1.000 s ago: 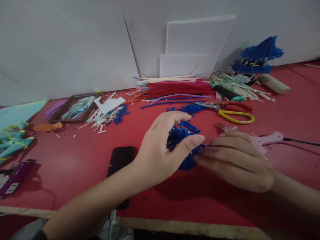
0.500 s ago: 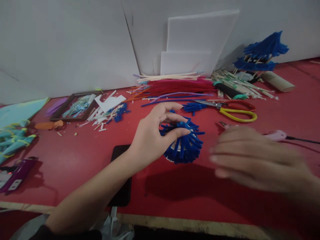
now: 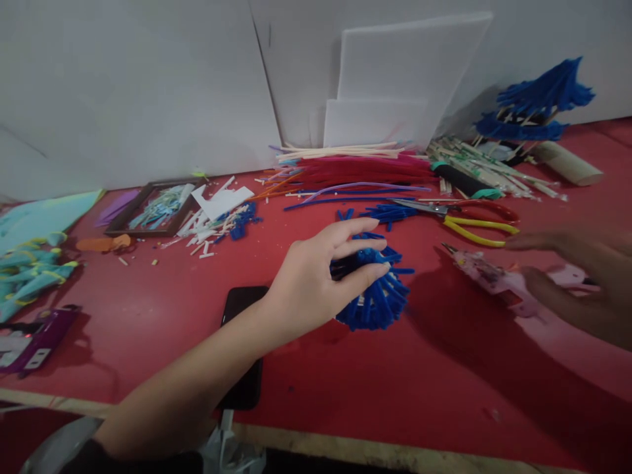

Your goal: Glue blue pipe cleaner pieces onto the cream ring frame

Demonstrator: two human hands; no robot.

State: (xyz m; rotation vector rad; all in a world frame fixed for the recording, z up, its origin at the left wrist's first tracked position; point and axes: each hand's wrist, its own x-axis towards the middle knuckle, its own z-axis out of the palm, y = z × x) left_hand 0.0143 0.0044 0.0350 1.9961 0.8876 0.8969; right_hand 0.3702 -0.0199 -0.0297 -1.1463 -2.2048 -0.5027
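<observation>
My left hand (image 3: 318, 276) grips a round blue tuft made of short pipe-cleaner pieces (image 3: 378, 296), holding it just above the red table (image 3: 148, 289) between thumb and fingers. At the right edge my right hand (image 3: 580, 280) hovers with fingers spread over a pink glue gun (image 3: 486, 275) lying on the table. The hand is close to the gun's body, and I cannot tell whether it touches it.
Scissors with red and yellow handles (image 3: 469, 217) lie behind the glue gun. Pipe cleaners in red, blue and cream (image 3: 355, 174) are piled by the wall. A black phone (image 3: 241, 342) lies under my left forearm. Finished blue tufts on sticks (image 3: 533, 108) stand at the back right. Scraps (image 3: 217, 214) lie left.
My right hand let go of the blue tuft and swung right to the glue gun. The left hand kept the tuft and shifted slightly right.
</observation>
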